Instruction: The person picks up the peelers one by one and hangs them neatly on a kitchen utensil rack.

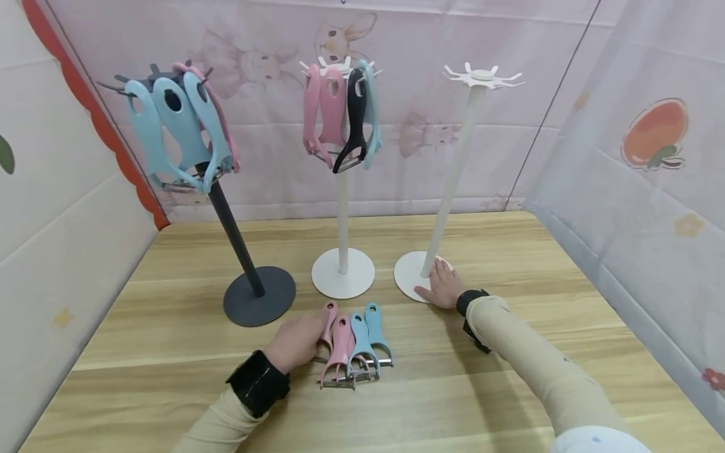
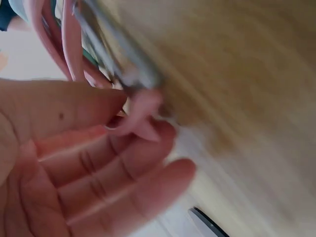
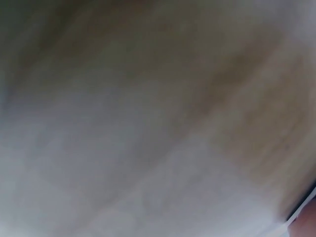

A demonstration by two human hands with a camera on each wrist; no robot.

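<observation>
Near the middle of the table, my left hand [image 1: 296,341] pinches a pink peeler [image 1: 329,326] at the left end of a small group. Up close in the left wrist view, thumb and fingers meet around part of this pink peeler [image 2: 143,111]. Beside it lie another pink peeler [image 1: 342,336] and two light blue peelers, one nearer [image 1: 360,332] and one at the right end [image 1: 374,325]. My right hand [image 1: 444,287] rests with extended fingers on the round base [image 1: 407,275] of the right white stand [image 1: 457,170], whose hooks hold nothing. The right wrist view is blurred.
A dark grey stand [image 1: 232,229] at the left carries several light blue peelers [image 1: 180,119] and a pink one. The middle white stand [image 1: 343,214] carries pink peelers [image 1: 332,107], a black one [image 1: 355,110] and a light blue one [image 1: 371,113]. Patterned cloth walls enclose the wooden table [image 1: 430,384].
</observation>
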